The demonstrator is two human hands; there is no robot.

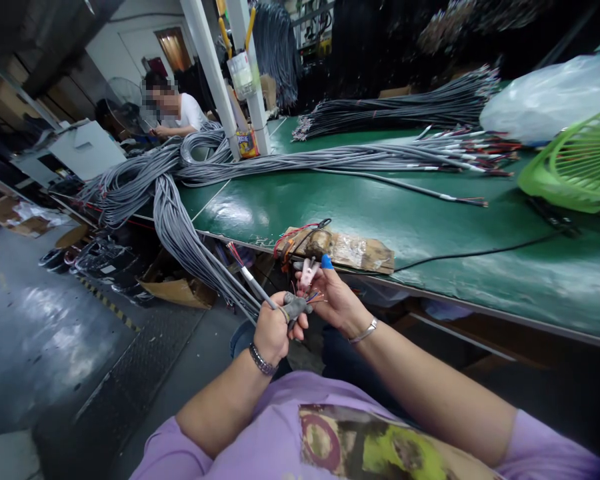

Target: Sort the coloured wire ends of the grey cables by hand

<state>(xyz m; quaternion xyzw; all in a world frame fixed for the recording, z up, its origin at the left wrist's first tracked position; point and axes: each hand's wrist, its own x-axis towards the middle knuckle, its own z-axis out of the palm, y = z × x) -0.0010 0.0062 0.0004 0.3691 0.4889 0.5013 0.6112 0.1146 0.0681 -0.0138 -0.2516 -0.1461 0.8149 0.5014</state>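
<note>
The left hand (274,333) is closed around a grey cable (263,293) on the near side of the wooden board (377,253). The right hand (339,301), one fingertip blue, curls just short of the board by coloured wires (318,297); whether it pinches any, I cannot tell. Grey cables (177,220) drape left of the board; a green fan (575,160) sits right.

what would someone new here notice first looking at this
Probably the long bundles of grey cables sprawled across the green tabletop and drooping over its near edge. Next, the bright green slatted object, perhaps a fan, at the far right. Then the blue cover on a fingertip of the right hand, just below the picture's middle, beside the left hand, which grips a white-banded cable.
</note>
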